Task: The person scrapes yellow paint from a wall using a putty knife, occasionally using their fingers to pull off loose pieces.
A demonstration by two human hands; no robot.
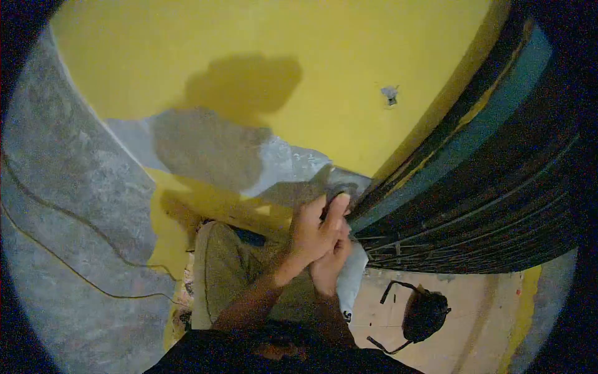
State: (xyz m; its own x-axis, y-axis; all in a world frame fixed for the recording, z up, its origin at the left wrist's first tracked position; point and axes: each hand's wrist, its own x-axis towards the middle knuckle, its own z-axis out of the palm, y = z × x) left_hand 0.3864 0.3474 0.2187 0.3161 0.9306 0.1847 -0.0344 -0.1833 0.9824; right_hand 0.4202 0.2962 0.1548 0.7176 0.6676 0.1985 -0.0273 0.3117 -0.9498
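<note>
My left hand (311, 230) and my right hand (330, 258) are close together and overlap at the centre, in front of the lower end of a grey patch (215, 146) on the yellow surface (349, 56). Fingers of both hands are bent round something small and dark between them, too hidden to name. The fingertips are near a grey plate-like corner (349, 181) beside the dark ribbed structure. Under my forearms are my khaki trousers (224, 274), with a pale cloth (354, 277) to their right.
A dark ribbed structure (473, 206) with a teal edge curves along the right. A black object with two curved arms (425, 315) lies on the pale board (479, 305) at lower right. A cable (81, 283) runs across the grey floor (81, 324) at left.
</note>
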